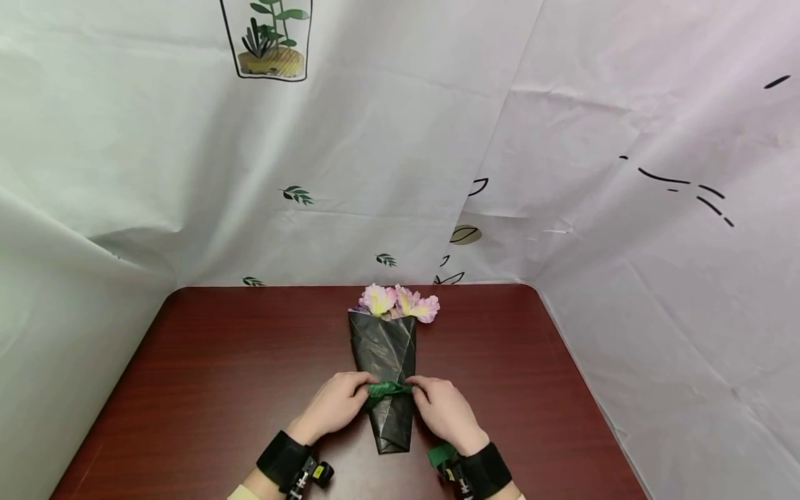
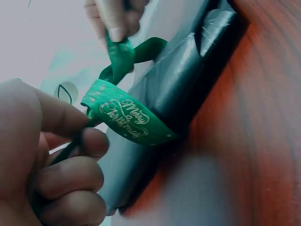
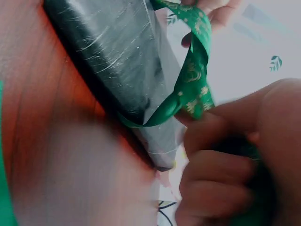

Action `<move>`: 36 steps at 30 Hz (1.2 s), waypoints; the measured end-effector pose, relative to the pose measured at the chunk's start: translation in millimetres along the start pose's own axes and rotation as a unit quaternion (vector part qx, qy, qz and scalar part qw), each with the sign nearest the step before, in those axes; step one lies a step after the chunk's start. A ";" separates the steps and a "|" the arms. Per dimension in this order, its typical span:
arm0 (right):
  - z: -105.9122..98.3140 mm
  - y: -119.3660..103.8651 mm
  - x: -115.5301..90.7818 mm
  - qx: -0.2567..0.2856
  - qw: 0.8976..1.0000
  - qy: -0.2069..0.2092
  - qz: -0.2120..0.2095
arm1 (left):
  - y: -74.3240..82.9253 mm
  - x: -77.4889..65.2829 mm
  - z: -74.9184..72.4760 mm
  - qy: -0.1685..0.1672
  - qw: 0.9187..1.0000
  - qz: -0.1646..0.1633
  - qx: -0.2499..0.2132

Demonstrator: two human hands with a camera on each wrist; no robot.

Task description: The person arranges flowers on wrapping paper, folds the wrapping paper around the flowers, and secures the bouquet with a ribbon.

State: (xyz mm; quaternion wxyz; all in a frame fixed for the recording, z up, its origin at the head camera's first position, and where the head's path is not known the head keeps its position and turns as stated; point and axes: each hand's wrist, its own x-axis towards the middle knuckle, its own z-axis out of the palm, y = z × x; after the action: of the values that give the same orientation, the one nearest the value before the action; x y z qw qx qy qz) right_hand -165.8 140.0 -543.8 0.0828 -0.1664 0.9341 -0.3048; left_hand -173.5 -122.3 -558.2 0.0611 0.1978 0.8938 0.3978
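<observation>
A bouquet in black wrapping paper (image 1: 384, 344) lies on the table, its pink and yellow flowers (image 1: 406, 303) showing at the far end. A green ribbon (image 1: 389, 390) crosses the lower part of the wrapping; gold "Merry Christmas" lettering shows on it in the left wrist view. My left hand (image 1: 336, 401) pinches one length of the ribbon (image 2: 134, 120) between thumb and curled fingers. On the other side my right hand (image 1: 445, 410) grips the other length of the ribbon (image 3: 195, 80). Between the hands the ribbon is twisted over itself; whether it is knotted I cannot tell.
The dark red wooden table (image 1: 250, 347) has rounded far corners. White cloth (image 1: 375, 139) with printed leaves and a potted plant hangs behind it and along both sides. Near the right wrist, a piece of green ribbon (image 1: 441, 455) hangs down.
</observation>
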 end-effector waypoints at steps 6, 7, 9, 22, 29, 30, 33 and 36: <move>4.3 12.4 0.1 0.025 0.997 0.068 -0.022 | -13.4 -5.6 6.3 0.047 0.998 -0.011 -0.026; 5.3 15.2 0.1 0.013 0.996 0.090 -0.026 | -15.4 -6.7 6.7 0.056 0.998 -0.013 -0.028; 5.9 19.8 -0.6 -0.009 0.992 0.120 -0.024 | -19.2 -8.8 7.8 0.078 0.997 -0.018 -0.018; 6.4 19.6 5.3 -0.027 1.000 -0.002 -0.013 | -14.6 -11.2 11.1 0.070 0.996 0.003 0.059; 13.7 18.4 7.1 -0.010 0.999 0.030 -0.008 | -17.1 -10.3 11.3 0.061 0.998 -0.002 0.016; 15.0 18.8 7.0 -0.006 0.999 0.040 -0.004 | -18.1 -10.9 11.5 0.066 0.998 -0.002 0.010; 17.9 20.5 6.7 0.003 0.998 0.063 0.009 | -21.1 -14.5 13.3 0.088 0.996 -0.003 -0.003; 19.4 22.9 5.2 0.007 0.997 0.063 0.035 | -24.6 -18.4 16.0 0.107 0.994 -0.023 -0.012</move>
State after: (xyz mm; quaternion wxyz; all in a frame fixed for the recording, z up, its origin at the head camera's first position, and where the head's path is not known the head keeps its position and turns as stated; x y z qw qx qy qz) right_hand -171.6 145.1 -573.3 0.0360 -0.1133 0.9405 -0.3183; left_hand -159.9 -133.7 -588.1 -0.0231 0.1327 0.8945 0.4263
